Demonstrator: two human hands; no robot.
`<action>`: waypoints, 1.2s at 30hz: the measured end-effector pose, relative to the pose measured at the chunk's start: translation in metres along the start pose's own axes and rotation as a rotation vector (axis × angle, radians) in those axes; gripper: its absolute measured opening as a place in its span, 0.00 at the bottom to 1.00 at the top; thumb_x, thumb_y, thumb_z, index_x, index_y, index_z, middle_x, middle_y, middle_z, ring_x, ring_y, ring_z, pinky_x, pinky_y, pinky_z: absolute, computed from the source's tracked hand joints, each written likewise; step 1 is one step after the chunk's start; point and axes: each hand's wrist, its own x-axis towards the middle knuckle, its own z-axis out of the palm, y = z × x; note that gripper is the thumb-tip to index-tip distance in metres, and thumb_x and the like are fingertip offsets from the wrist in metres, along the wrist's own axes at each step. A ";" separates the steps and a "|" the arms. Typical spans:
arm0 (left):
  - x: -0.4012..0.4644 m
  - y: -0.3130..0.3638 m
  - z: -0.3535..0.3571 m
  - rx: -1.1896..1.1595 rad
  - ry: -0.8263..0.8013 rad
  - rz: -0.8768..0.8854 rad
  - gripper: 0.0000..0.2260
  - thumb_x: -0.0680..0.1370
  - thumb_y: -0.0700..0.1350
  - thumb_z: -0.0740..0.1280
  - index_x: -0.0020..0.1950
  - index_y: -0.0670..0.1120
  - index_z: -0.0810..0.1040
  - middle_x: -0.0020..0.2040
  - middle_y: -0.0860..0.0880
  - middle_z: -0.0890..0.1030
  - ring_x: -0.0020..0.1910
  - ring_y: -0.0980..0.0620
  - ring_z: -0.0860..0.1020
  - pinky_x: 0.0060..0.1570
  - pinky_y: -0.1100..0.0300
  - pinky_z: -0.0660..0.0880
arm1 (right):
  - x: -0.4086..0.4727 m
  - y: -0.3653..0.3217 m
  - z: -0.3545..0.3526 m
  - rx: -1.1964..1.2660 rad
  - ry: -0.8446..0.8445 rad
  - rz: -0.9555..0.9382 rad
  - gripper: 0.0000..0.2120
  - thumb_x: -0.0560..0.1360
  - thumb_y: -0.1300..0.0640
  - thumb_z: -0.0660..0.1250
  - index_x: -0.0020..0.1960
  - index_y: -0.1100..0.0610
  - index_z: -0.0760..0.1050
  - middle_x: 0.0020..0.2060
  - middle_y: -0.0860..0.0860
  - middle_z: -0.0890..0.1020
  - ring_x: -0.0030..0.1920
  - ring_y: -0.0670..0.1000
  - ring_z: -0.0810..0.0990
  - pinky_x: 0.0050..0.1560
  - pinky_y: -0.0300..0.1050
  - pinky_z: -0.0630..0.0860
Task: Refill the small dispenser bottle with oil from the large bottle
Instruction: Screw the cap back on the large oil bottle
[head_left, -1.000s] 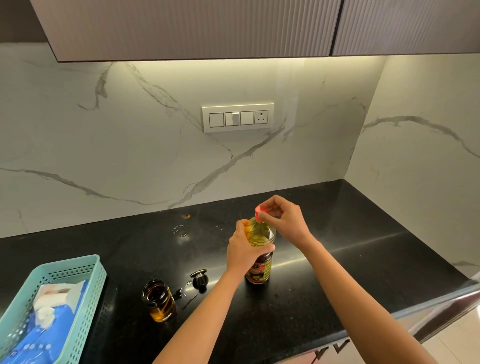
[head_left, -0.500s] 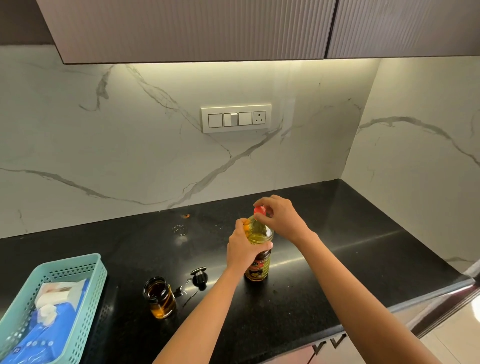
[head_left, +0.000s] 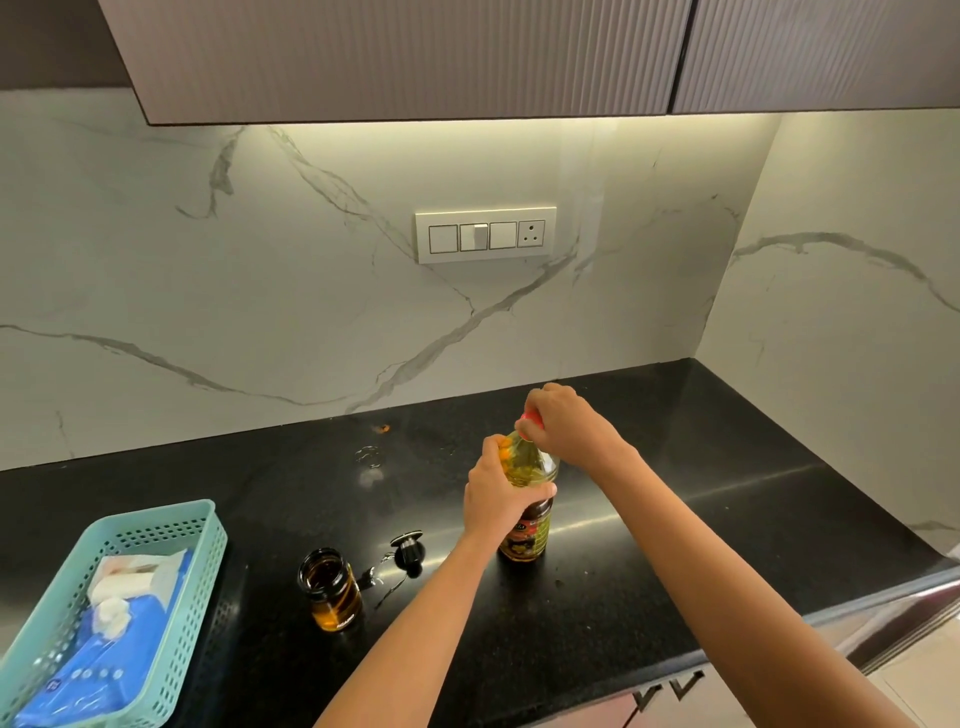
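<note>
The large oil bottle (head_left: 530, 530) stands upright on the black counter (head_left: 675, 519), full of yellow oil, with a dark label low on its body. My left hand (head_left: 496, 493) is wrapped around its shoulder. My right hand (head_left: 566, 421) pinches the red cap (head_left: 531, 418) on top of it. The small dispenser bottle (head_left: 332, 590) stands open to the left, with a little amber oil at its bottom. Its black pour-spout lid (head_left: 408, 552) lies on the counter between the two bottles.
A teal perforated basket (head_left: 171, 525) holding a blue packet and white tissue sits at the counter's left front. A switch plate (head_left: 485, 235) is on the marble wall. A small metal ring (head_left: 368, 456) and an orange speck lie farther back. The counter's front edge runs lower right.
My right hand has turned and shifted over the red cap, now covering more of it. The camera view has drifted a little. The bottle stays in place.
</note>
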 end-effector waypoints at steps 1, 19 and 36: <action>0.000 0.000 0.000 0.005 0.005 0.000 0.35 0.63 0.57 0.77 0.64 0.52 0.65 0.59 0.51 0.76 0.58 0.51 0.76 0.57 0.54 0.75 | 0.001 -0.002 0.001 -0.027 0.003 0.020 0.15 0.78 0.50 0.61 0.56 0.61 0.75 0.51 0.56 0.78 0.43 0.48 0.74 0.43 0.38 0.70; -0.003 -0.003 -0.003 0.042 0.029 0.005 0.35 0.62 0.60 0.76 0.64 0.54 0.65 0.57 0.52 0.78 0.56 0.50 0.77 0.54 0.53 0.77 | 0.010 0.021 -0.004 -0.261 -0.044 -0.241 0.18 0.78 0.43 0.56 0.42 0.56 0.73 0.36 0.51 0.76 0.33 0.46 0.69 0.34 0.36 0.62; -0.001 -0.007 -0.005 -0.030 -0.049 -0.004 0.38 0.63 0.58 0.77 0.67 0.51 0.62 0.62 0.50 0.75 0.61 0.50 0.75 0.59 0.53 0.74 | 0.007 -0.010 0.014 -0.404 0.101 0.183 0.26 0.77 0.37 0.51 0.40 0.56 0.75 0.34 0.50 0.78 0.36 0.48 0.75 0.55 0.47 0.72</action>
